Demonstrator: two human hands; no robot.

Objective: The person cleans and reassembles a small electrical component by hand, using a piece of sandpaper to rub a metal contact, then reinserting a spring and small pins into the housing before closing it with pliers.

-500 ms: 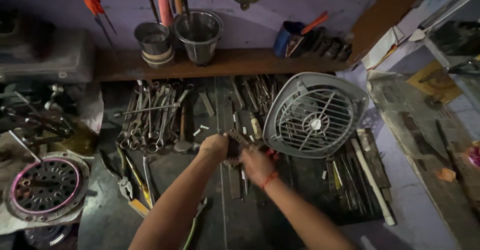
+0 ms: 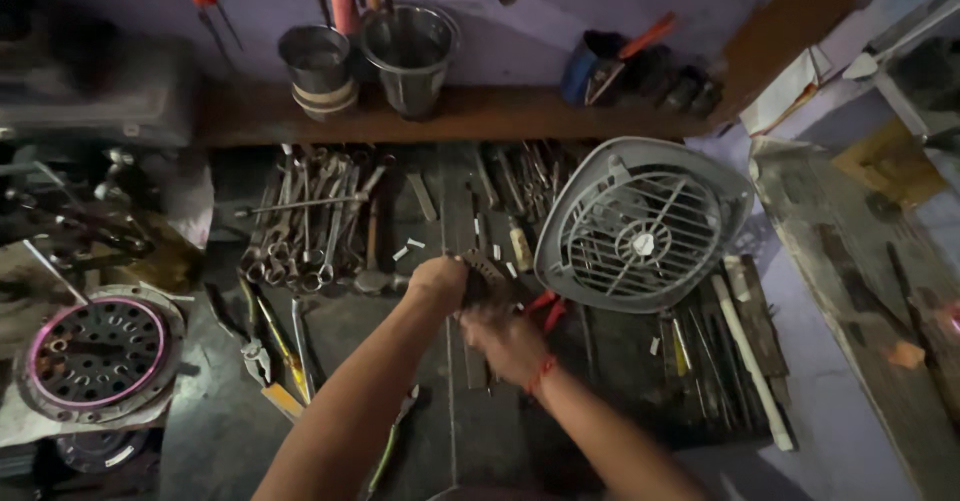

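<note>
Dark metal part, small, sits at frame centre btwn both hands. Left hand fingers curled tight on it; right hand blurred, clenched on red-handled pliers. Grey plastic fan grille just right; steel spanners upper left.

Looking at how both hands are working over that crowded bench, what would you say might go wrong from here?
The left hand and right hand meet on a small dark part that is blurred, so a slip might pinch a finger. The grey fan guard rests tilted on loose tools beside the right hand; a nudge may shift it. The spanners lie close to the left hand, and an elbow swing might scatter them.
</note>
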